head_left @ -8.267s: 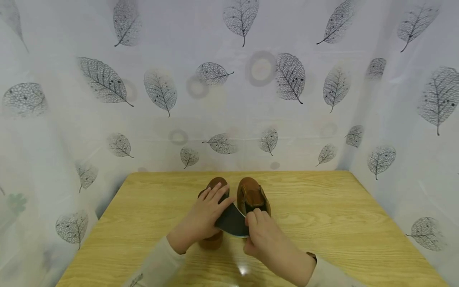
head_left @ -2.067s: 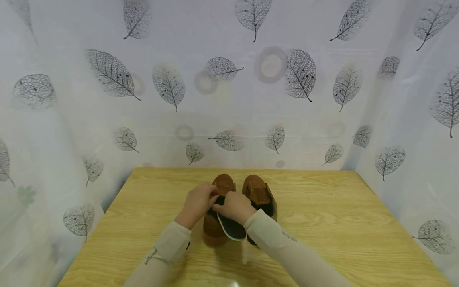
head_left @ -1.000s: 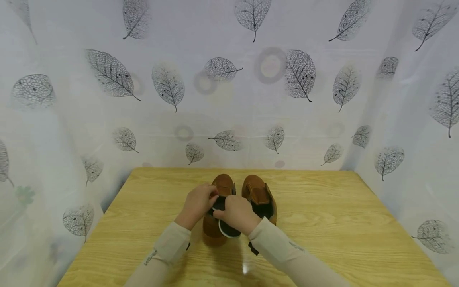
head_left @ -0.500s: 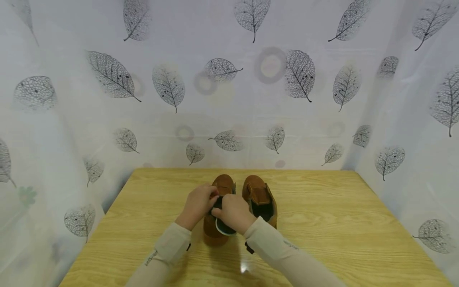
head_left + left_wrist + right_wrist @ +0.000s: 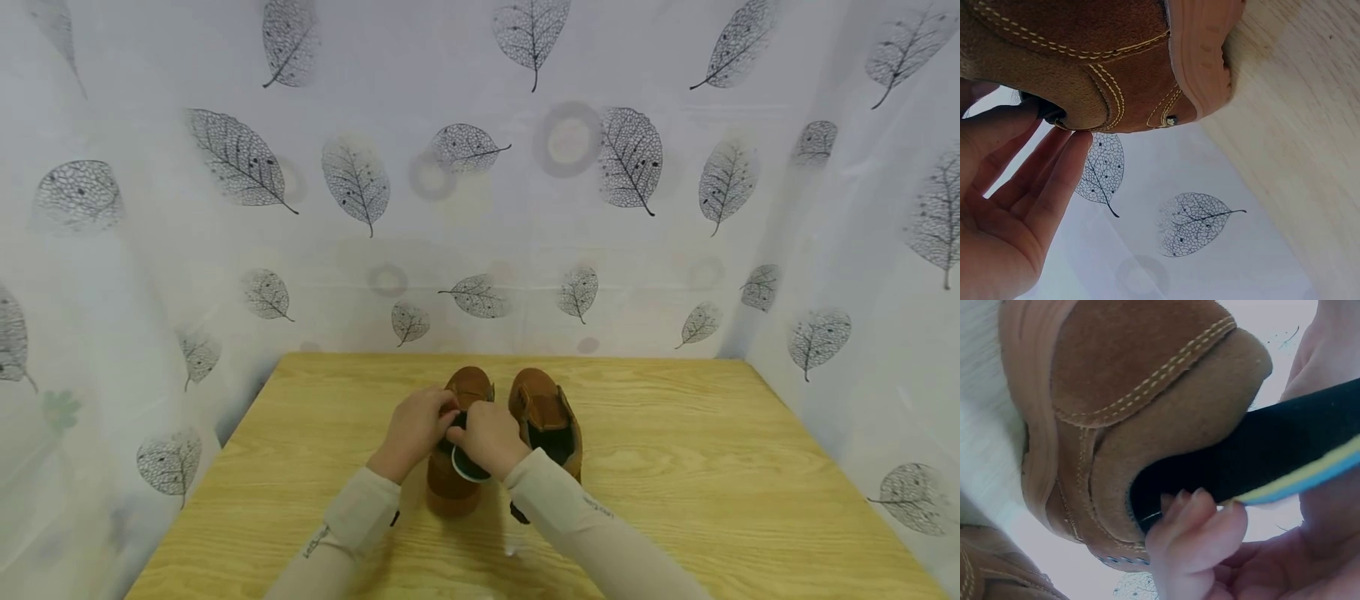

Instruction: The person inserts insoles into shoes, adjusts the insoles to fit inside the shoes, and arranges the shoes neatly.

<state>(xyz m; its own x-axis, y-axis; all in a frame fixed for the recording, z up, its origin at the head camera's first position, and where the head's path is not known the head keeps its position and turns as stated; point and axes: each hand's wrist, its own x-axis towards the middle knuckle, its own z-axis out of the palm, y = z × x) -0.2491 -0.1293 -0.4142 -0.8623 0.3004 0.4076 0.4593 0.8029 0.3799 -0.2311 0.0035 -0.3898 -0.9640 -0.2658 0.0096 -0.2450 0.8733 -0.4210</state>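
Observation:
In the head view, a brown suede shoe [image 5: 453, 492] with yellow stitching stands under both hands. My left hand [image 5: 411, 433] pinches the edge of its opening between thumb and fingers, at the dark lining, as the left wrist view shows. My right hand [image 5: 491, 437] grips a black insole [image 5: 1291, 437] with a yellow and blue edge. One end of the insole is inside the shoe; its other end [image 5: 471, 467] sticks out over the heel. The inserted end is hidden within the shoe.
A matching brown shoe [image 5: 536, 392] stands close on the right, its dark opening partly behind my right hand. Both are on a wood-grain table [image 5: 675, 467]. A white curtain [image 5: 480, 208] with leaf prints surrounds the table's back and sides.
Earlier both hands held the insole above the left shoe. Since then its front end has gone in, and less of it sticks out now. My left hand has moved to the shoe's opening.

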